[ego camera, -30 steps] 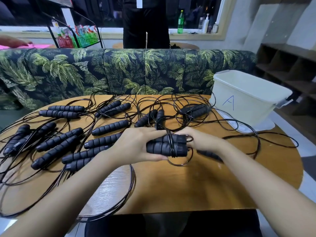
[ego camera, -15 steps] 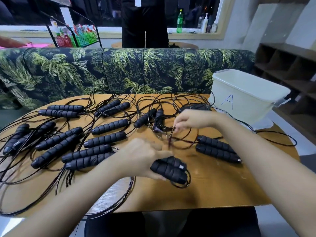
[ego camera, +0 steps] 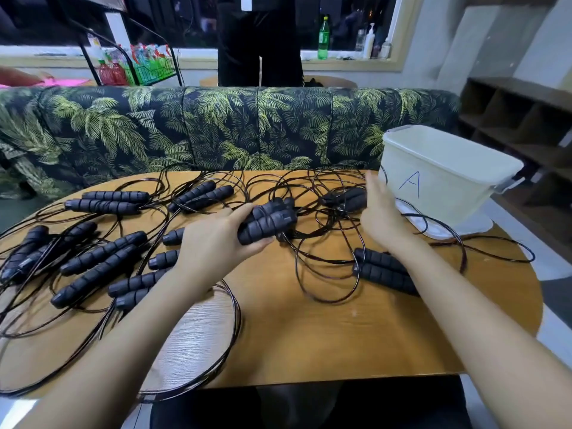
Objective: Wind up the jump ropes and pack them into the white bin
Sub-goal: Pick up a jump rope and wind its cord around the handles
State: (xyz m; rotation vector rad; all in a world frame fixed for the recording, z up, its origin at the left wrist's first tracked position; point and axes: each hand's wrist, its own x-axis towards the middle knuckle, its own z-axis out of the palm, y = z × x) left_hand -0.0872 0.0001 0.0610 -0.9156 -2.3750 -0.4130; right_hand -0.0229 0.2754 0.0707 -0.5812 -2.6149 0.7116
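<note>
The left hand (ego camera: 213, 243) grips a pair of rope handles (ego camera: 266, 222) — fingers curled under, thumb on top. The right hand (ego camera: 382, 212) hovers flat-fingered and holds nothing — beside the white bin (ego camera: 442, 178).

Lounge-like room: palm-print sofa (ego camera: 216, 128), wooden table (ego camera: 309, 335), cubby shelves (ego camera: 520, 119)

Tabletop (ego camera: 325, 335) bare front-ctr; handles (ego camera: 102, 252) + cord loops (ego camera: 328, 301) crowd L/mid; white bin (ego camera: 439, 193) blocks far R.

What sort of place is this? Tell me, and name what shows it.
Likely a lounge or café corner: a palm-print sofa behind a wooden table, bottles on the window ledge, wooden cubby shelves at right.
</note>
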